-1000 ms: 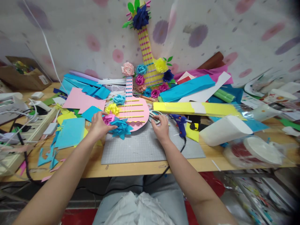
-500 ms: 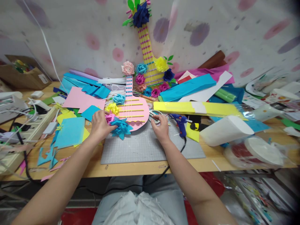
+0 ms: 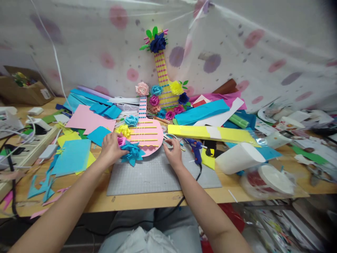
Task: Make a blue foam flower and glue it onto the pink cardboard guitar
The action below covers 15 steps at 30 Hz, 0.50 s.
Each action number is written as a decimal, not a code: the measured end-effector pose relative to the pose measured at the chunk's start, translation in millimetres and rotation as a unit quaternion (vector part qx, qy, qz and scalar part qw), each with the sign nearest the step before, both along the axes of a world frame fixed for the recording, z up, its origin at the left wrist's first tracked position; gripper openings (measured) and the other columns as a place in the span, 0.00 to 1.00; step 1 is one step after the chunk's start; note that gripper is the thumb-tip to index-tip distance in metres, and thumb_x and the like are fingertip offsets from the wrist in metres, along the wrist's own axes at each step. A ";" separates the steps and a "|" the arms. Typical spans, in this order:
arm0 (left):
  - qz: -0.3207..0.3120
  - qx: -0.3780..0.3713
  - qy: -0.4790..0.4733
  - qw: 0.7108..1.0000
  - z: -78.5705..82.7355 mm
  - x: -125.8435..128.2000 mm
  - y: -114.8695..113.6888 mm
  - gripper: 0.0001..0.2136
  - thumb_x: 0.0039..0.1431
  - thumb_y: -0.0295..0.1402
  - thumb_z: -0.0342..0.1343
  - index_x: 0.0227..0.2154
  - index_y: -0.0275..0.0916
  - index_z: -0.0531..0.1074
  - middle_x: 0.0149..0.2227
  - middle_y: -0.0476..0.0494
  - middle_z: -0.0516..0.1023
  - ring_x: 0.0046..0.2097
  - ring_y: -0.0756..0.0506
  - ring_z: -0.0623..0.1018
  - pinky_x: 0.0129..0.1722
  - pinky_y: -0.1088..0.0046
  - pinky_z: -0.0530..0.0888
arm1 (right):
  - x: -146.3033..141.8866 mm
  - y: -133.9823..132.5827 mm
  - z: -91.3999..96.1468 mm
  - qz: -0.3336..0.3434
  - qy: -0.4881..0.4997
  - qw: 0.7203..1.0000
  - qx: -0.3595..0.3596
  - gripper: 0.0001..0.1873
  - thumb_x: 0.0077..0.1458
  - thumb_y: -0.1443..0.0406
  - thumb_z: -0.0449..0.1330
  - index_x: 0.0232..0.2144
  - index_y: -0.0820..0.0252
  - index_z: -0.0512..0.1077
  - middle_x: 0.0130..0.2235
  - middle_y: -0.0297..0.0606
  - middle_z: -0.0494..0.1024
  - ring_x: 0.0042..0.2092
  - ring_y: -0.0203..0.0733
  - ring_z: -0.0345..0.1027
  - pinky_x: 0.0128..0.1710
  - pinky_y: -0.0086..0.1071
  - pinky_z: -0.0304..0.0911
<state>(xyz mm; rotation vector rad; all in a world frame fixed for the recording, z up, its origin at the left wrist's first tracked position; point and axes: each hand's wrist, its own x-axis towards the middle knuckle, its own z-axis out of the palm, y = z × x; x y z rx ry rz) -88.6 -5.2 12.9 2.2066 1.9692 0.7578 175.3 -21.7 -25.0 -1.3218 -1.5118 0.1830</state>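
Observation:
A pink paper guitar [image 3: 147,131] with yellow strings lies flat on a grey cutting mat [image 3: 158,172]. Paper flowers sit along its left side: a big blue one [image 3: 132,152], a pink one [image 3: 121,141], a yellow one [image 3: 123,130]. My left hand [image 3: 110,149] rests at the guitar's lower left edge, fingers curled against the pink and blue flowers. My right hand [image 3: 172,151] lies on the guitar's right edge, fingers bent on a pair of scissors [image 3: 168,138] that is mostly hidden beneath them.
A blue glue gun [image 3: 194,149] lies right of my right hand, its cord running off the front edge. A taller yellow paper guitar [image 3: 163,75] leans on the plastic-covered wall. Coloured paper sheets [image 3: 76,151], a white roll [image 3: 238,158] and a power strip [image 3: 31,149] crowd the bench.
The camera has tilted up, so everything sits lower in view. My right hand has slid slightly left along the guitar's edge. My left hand stays at the flowers.

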 end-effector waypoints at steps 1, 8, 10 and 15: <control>0.004 -0.002 0.004 1.000 1.2 0.8 -0.2 0.26 0.34 0.38 0.63 0.39 0.41 0.59 0.42 0.39 0.64 0.49 0.34 0.65 0.47 0.57 0.63 | -0.9 2.0 0.7 0.005 0.014 1.000 -0.005 0.05 0.49 0.66 0.56 0.31 0.59 0.69 0.34 0.39 0.73 0.39 0.42 0.65 0.42 0.39 0.61; 0.013 -0.005 0.023 1.000 2.5 1.9 -0.9 0.26 0.34 0.38 0.61 0.38 0.41 0.58 0.40 0.40 0.65 0.47 0.33 0.66 0.45 0.57 0.64 | -4.7 30.8 -3.7 0.020 0.180 0.979 -0.089 0.15 0.45 0.60 0.59 0.36 0.60 0.68 0.39 0.43 0.74 0.39 0.42 0.69 0.41 0.39 0.66; 0.010 -0.009 0.018 1.000 -0.2 1.4 -0.2 0.26 0.34 0.39 0.61 0.39 0.41 0.58 0.40 0.40 0.65 0.47 0.33 0.66 0.45 0.58 0.64 | -5.2 39.6 -6.2 0.032 0.223 0.967 -0.118 0.18 0.43 0.59 0.60 0.38 0.60 0.68 0.40 0.44 0.74 0.39 0.42 0.70 0.40 0.40 0.67; 0.024 -0.025 0.016 0.999 -1.9 1.8 0.5 0.26 0.35 0.38 0.60 0.40 0.41 0.57 0.41 0.38 0.65 0.49 0.32 0.66 0.46 0.58 0.64 | -9.4 51.7 -9.8 0.060 0.257 0.944 -0.198 0.19 0.44 0.59 0.60 0.39 0.61 0.69 0.43 0.46 0.75 0.43 0.44 0.70 0.45 0.42 0.65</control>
